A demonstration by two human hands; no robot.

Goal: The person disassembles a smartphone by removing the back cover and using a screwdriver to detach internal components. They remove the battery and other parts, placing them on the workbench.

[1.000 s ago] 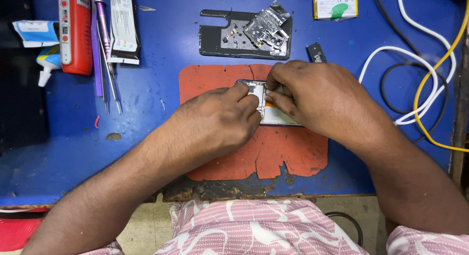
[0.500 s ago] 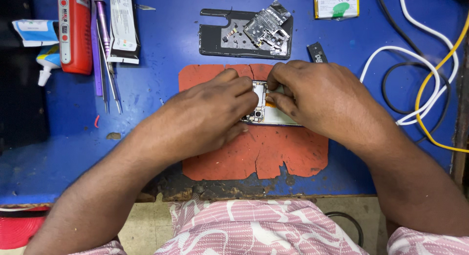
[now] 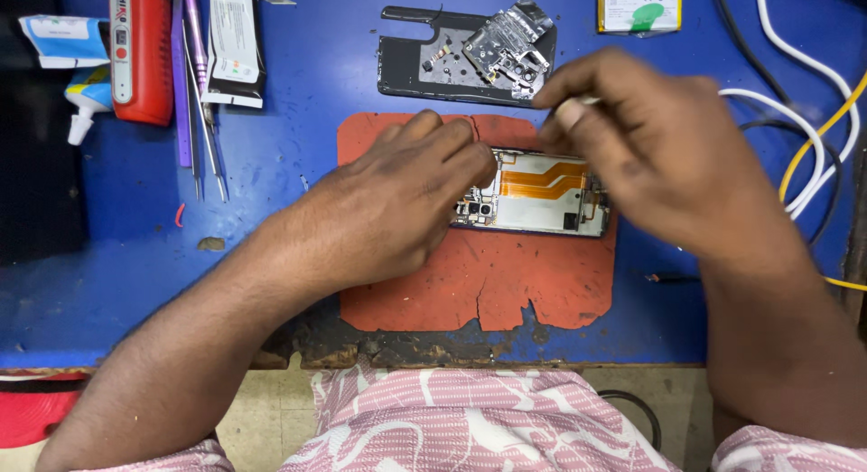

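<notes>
- Opened smartphone, back cover off, lies flat on the red-orange work mat on the blue bench. Long axis runs 9 to 3 o'clock; camera end at 9, orange flex cable across the middle.
- Left hand palm down, fingers closed together and pressing the phone's 9 o'clock end, pinning it to the mat.
- Right hand raised above the phone's 3 o'clock end, motion-blurred; thumb and forefinger pinched on something small and pale at about 11 o'clock of the hand. Cannot tell what it is.
- Phone sits at 7 o'clock from the right pinch, just below it; left hand is the one in contact, so nearer.
- Black back cover with metal shield plates at 12 o'clock of the mat, apart from it.
- Tweezers and a purple pry tool, red case, glue tube at 10 o'clock. White and yellow cables at 2 o'clock.
</notes>
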